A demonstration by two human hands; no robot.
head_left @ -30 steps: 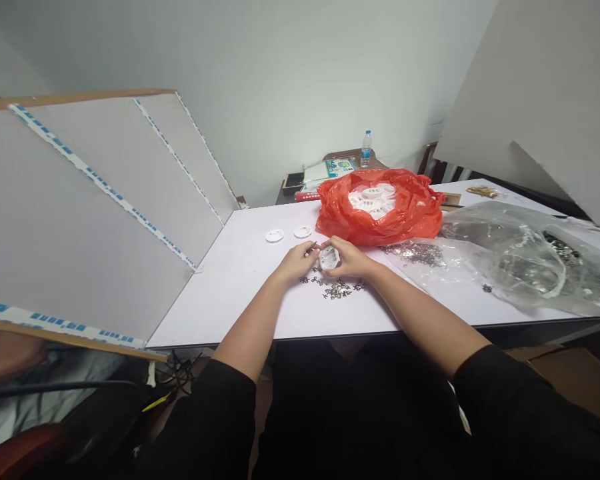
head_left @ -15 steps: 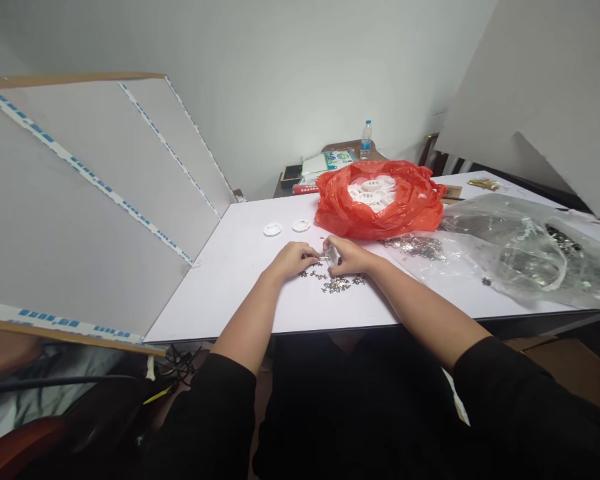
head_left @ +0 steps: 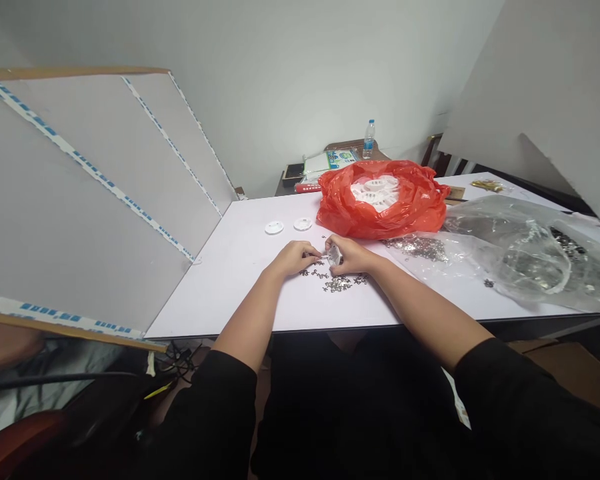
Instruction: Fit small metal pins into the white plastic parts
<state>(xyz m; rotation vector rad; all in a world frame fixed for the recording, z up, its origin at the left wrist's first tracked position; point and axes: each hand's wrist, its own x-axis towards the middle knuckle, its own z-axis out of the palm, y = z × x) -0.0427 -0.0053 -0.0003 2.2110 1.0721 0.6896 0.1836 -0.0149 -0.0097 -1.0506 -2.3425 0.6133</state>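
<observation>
Left to right: on white rectangular bench (head_left: 220, 287), left hand (head_left: 296, 257) pinching slim light-coloured rod-like object (head_left: 325, 257), material unclear, long axis crosswise, pointing right; immediately right, round white plastic housing (head_left: 335, 256), tipped nearly edge-on, hollow face toward left fingers; right hand (head_left: 349, 255) nearer, gripping housing's rim. Versus one second earlier: housing turned leftward, away from camera.

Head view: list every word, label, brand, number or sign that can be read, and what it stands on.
None can be read.
Blue print on tape strips: blurred.
Pale marks on red spine: too small.
Bottle label: too small.
Green-and-blue packet: too small.
White part in right hand: no lettering made out.
</observation>
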